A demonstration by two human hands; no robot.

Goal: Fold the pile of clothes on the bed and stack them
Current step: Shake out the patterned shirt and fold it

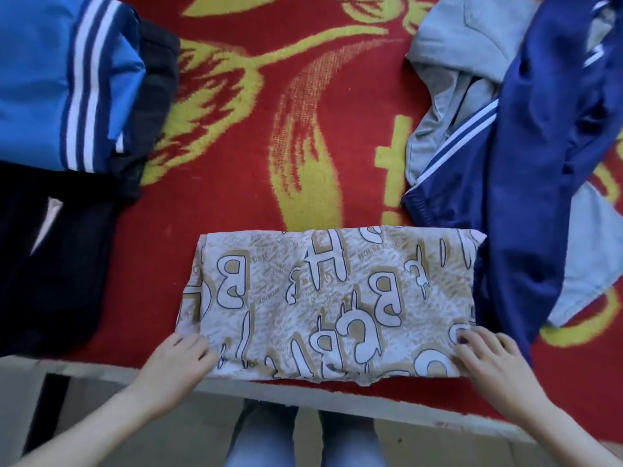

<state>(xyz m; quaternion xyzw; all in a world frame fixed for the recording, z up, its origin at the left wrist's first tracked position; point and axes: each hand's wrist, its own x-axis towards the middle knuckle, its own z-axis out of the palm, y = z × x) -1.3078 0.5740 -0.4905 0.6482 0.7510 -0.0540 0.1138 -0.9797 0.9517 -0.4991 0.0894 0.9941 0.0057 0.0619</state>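
Observation:
A beige printed garment (330,298) with large letters lies folded into a rectangle near the bed's front edge. My left hand (182,355) grips its near left corner, fingers curled at the cloth's edge. My right hand (485,352) holds the near right corner, fingers bent over the fabric. At the left lies a folded stack: a bright blue striped garment (57,82) over dark ones (50,264). At the right sits an unfolded pile with a dark blue track garment (539,163) over grey clothing (455,62).
A red bedspread (303,129) with yellow flower pattern covers the bed. The bed's pale front edge (303,396) runs below the garment. The person's legs in jeans (303,439) stand right against it.

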